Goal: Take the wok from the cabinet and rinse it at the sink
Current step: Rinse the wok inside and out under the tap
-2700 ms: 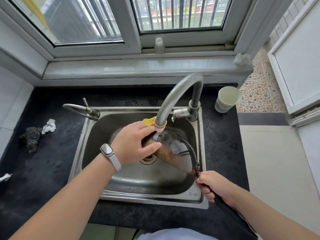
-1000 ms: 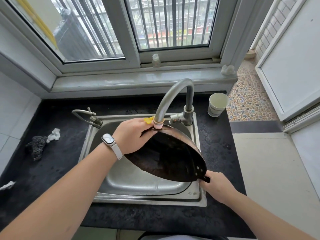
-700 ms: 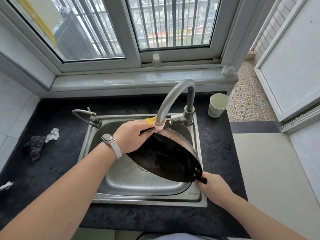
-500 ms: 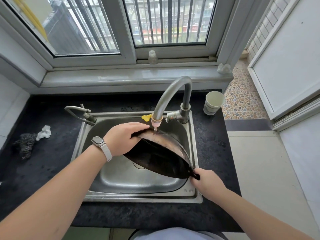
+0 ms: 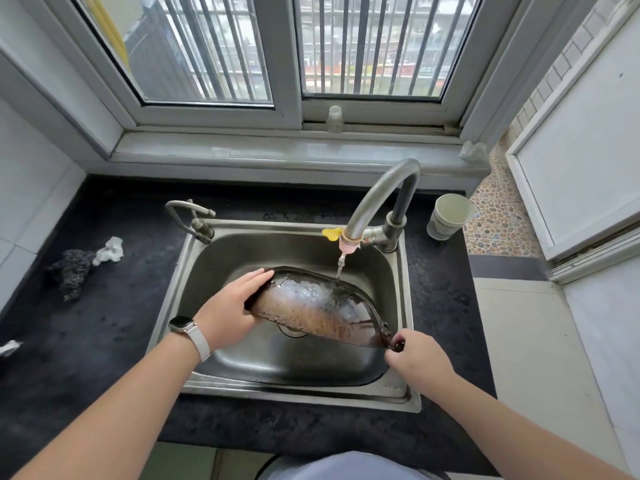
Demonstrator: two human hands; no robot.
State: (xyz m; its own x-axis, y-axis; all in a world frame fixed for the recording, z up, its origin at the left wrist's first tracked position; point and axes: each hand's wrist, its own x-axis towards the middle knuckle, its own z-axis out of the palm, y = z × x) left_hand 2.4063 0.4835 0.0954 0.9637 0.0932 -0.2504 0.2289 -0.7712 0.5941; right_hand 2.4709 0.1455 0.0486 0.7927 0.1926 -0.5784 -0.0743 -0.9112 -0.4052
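while water (image 5: 340, 267) ran from the faucet (image 5: 381, 192) onto its upper rim, the wok (image 5: 311, 306) stood tilted on edge over the sink (image 5: 403, 393). your left hand (image 5: 232, 306) clasped its left rim, fingers laid over the edge; your right hand (image 5: 417, 358) was curled round the handle (image 5: 394, 342). a paper cup (image 5: 448, 216) stood on the desk (image 5: 86, 341) beside the faucet.

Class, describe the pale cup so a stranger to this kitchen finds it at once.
Start at the steel sink set in the black countertop. Follow its tall curved grey tap to the base, then look just right. There stands a pale round cup, the only drinking vessel on the countertop.
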